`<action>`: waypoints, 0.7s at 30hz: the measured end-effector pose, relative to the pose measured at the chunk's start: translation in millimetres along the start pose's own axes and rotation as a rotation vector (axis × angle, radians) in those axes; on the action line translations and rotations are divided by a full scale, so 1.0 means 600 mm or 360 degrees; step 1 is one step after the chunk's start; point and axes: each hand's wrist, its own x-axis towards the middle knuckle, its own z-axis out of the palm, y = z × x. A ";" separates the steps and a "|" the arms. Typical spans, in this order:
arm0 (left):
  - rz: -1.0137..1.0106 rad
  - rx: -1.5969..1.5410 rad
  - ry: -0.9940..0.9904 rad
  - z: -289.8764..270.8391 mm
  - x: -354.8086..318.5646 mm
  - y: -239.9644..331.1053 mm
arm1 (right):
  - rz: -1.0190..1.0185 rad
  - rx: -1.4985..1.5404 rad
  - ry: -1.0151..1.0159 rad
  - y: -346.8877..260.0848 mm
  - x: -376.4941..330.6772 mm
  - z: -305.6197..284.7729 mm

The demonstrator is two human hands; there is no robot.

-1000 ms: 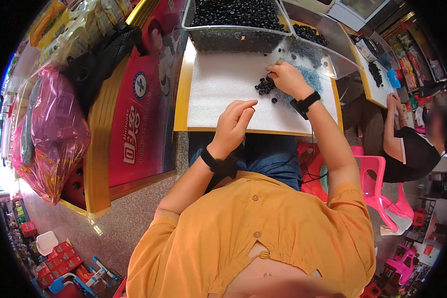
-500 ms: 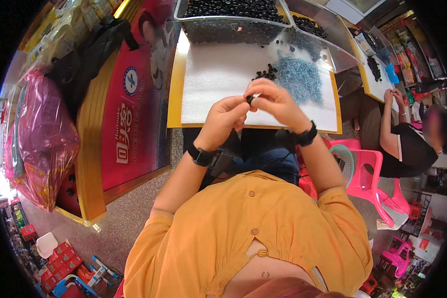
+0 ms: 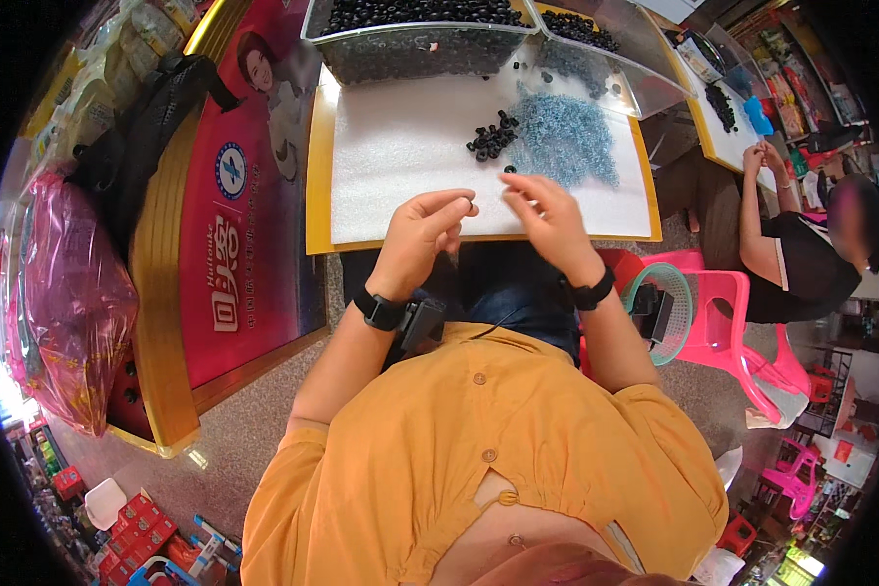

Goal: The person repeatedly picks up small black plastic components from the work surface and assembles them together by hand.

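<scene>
**Hands part again over the near edge**

I see the two hands apart now; half a second ago they were pressed together around one small dark piece, and a second ago the right hand was out at the pile. My guess is that one joining has just been made and the next piece is due.

My left hand (image 3: 422, 227) is curled narrow, thumb and forefinger pinched on a small dark ring (image 3: 472, 204) just above the near edge of the surface. My right hand (image 3: 549, 213) sits beside it, fingers loosely bent, thumb and forefinger nearly closed; I cannot tell whether anything is between them.

The small black pieces (image 3: 491, 140) lie in a loose cluster on the white foam mat (image 3: 400, 156), touching the heap of blue springs (image 3: 566, 140) on its right. Both are ahead of the right hand, with bare mat between.

The yellow rim (image 3: 317, 176) bounds the mat left and front. A clear bin of black pieces (image 3: 415, 34) stands along the far side, a second clear bin (image 3: 606, 49) beside it. Bare mat lies left of the cluster. Another person (image 3: 801, 254) works at a neighbouring surface, well off to the right.
</scene>
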 end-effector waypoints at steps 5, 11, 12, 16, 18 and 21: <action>0.0106 0.0086 0.0021 -0.010 0.006 -0.004 | -0.0092 -0.0483 0.0271 0.069 0.002 -0.044; 0.0118 0.0202 0.0025 -0.011 0.008 -0.012 | -0.0228 -0.0731 0.0243 0.068 0.019 -0.032; 0.0119 0.0206 0.0029 -0.009 0.007 -0.012 | -0.0230 -0.0726 0.0242 0.070 0.024 -0.030; 0.0165 0.0333 0.0038 -0.003 0.004 -0.011 | -0.0069 -0.0906 0.0203 0.078 0.048 -0.026; 0.0182 0.0352 0.0033 -0.003 0.003 -0.010 | -0.0054 -0.0955 0.0174 0.083 0.056 -0.030; 0.0193 0.0404 0.0068 -0.001 0.002 -0.008 | -0.0169 -0.0964 0.0222 0.090 0.060 -0.042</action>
